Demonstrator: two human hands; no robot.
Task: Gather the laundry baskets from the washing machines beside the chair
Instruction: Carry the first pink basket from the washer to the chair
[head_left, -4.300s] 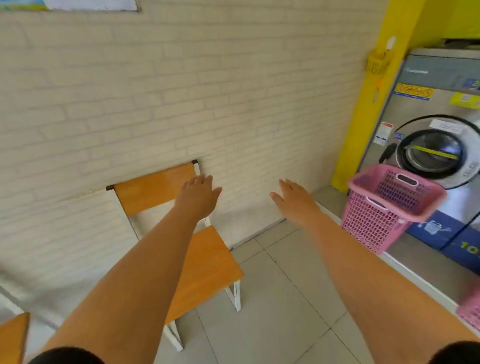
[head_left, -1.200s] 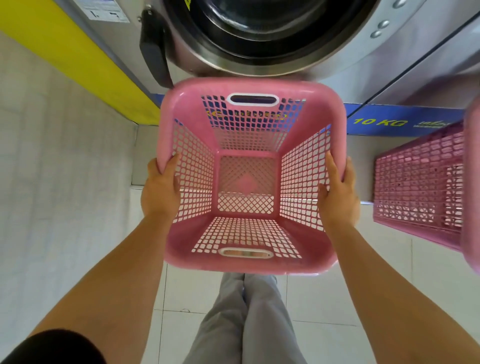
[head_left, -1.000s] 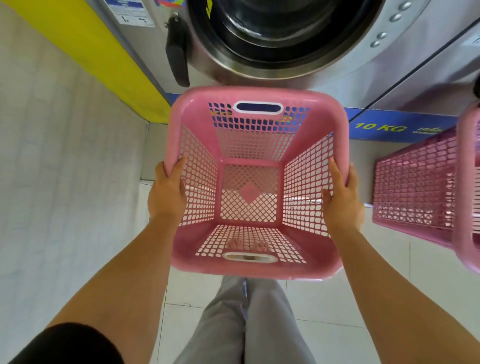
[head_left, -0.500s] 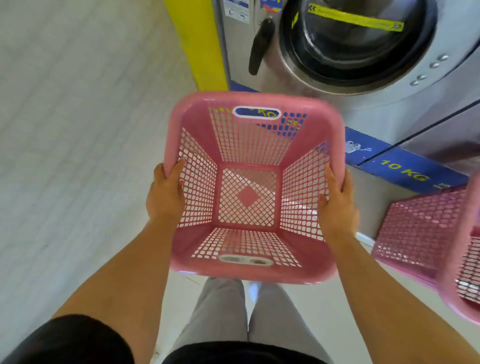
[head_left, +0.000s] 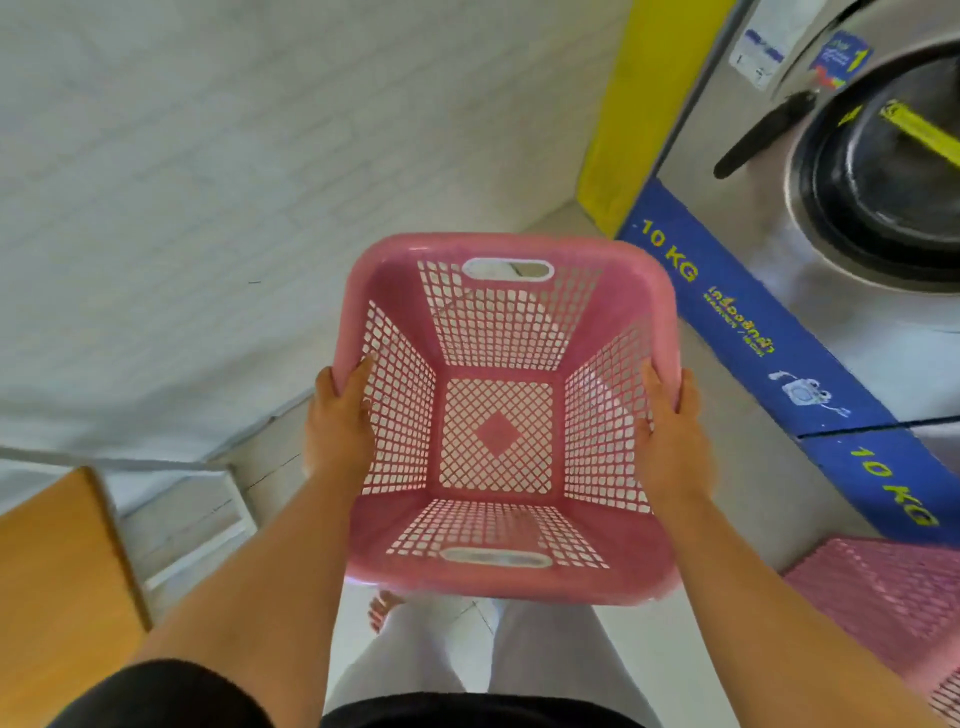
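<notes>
Head view looks straight down past black sleeves and pale grey trousers (head_left: 415, 670), with a bare foot (head_left: 382, 610) showing on the tiled floor (head_left: 644, 649) just under the near rim of a pink laundry basket (head_left: 506, 582). The basket is carried in mid-air, level and mouth up, with nothing inside it. The left hand (head_left: 337, 431) is closed over its left rim, thumb inside against the mesh wall; the right hand (head_left: 672, 441) clasps the right rim the same way. At the lower left, beside the left forearm, sits the orange wooden seat of a chair (head_left: 57, 597) with a white metal frame, close to the basket's left side but apart from it. At the lower right a second pink basket (head_left: 893, 608) rests on the raised step in front of the machines, only partly in frame. Beyond it runs a blue band marked 10 KG along the base of a steel washing machine (head_left: 737, 135) with a round dark door. A yellow column (head_left: 628, 119) stands between the machine and the pale brick wall (head_left: 234, 156) that fills the far left.
</notes>
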